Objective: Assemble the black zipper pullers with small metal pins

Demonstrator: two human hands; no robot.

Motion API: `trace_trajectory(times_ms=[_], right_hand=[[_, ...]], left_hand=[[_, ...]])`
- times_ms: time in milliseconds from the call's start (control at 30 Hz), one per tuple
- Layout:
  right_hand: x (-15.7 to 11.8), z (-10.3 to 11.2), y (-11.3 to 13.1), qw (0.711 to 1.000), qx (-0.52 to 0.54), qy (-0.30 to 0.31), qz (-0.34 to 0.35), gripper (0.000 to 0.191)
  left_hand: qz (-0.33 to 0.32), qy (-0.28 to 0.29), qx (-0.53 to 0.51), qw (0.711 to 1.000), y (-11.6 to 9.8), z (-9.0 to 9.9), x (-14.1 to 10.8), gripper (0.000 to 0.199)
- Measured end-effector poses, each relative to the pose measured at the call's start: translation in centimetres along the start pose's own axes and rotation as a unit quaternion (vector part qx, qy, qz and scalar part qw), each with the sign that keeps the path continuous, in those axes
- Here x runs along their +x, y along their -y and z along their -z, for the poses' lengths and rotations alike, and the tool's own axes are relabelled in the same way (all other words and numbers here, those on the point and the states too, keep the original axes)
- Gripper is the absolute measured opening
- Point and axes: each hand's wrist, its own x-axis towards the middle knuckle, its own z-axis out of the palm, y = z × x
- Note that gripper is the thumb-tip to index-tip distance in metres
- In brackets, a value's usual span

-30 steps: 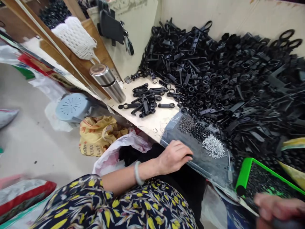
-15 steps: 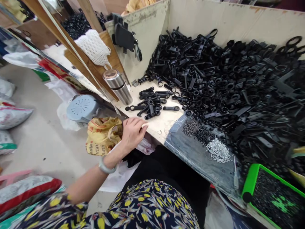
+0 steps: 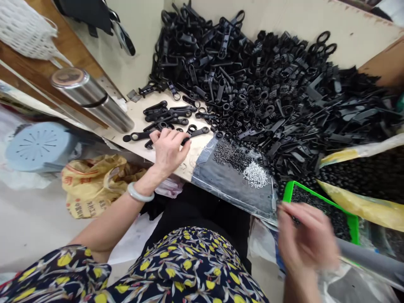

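My left hand (image 3: 170, 151), with a pale bangle at the wrist, is over the small group of black plastic parts (image 3: 158, 113) at the bench's left end. Its fingers curl down among them, and a black piece shows between thumb and fingers. Blurred by motion, my right hand (image 3: 306, 240) is at the bench's front edge, beside the green tray (image 3: 354, 229) of small black pieces; its fingers are smeared. On the grey mat (image 3: 217, 176) lie brown bits (image 3: 224, 152), small black bits (image 3: 238, 160), silver pins (image 3: 255, 174) and a thin screwdriver (image 3: 273, 195).
A large heap of black parts (image 3: 252, 84) fills the back. A steel flask (image 3: 94, 101) stands left, below a white mesh cloth (image 3: 25, 31). Below left are a blue stool (image 3: 39, 147) and a yellow sack (image 3: 94, 181). Yellow-edged bags (image 3: 362, 206) lie right.
My left hand has moved from the bench's front edge onto the group of black parts. My right hand has come into view at the right. The view has shifted right and closer.
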Motion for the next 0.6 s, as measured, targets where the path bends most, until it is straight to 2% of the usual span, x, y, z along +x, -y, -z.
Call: trace_trajectory(times_ms=[67, 133, 233, 367, 500, 600], right_hand=[[1.2, -4.9, -1.7, 0.999, 0.011, 0.040, 0.024, 0.015], [2.5, -9.2, -3.2, 0.995, 0.002, 0.092, 0.040, 0.020], [3.9, -13.3, -4.8, 0.987, -0.067, 0.130, 0.064, 0.024], [4.6, -15.1, -5.9, 0.974, -0.143, 0.139, 0.108, 0.024], [4.8, -15.1, -6.1, 0.965, -0.172, 0.142, 0.138, 0.023], [4.7, -14.8, -5.9, 0.964, -0.181, 0.139, 0.134, 0.021]], left_hand=[[-0.007, 0.016, -0.019, 1.000, -1.8, 0.3, -1.6, 0.019], [-0.013, 0.049, -0.036, 0.998, -3.6, 0.4, -3.6, 0.019], [-0.011, 0.103, -0.056, 0.993, -5.1, 0.1, -6.2, 0.020], [0.008, 0.129, -0.081, 0.988, -5.3, 0.0, -7.4, 0.030], [0.028, 0.133, -0.101, 0.986, -5.1, 0.5, -7.2, 0.033], [0.044, 0.136, -0.128, 0.981, -5.0, 0.8, -7.0, 0.031]])
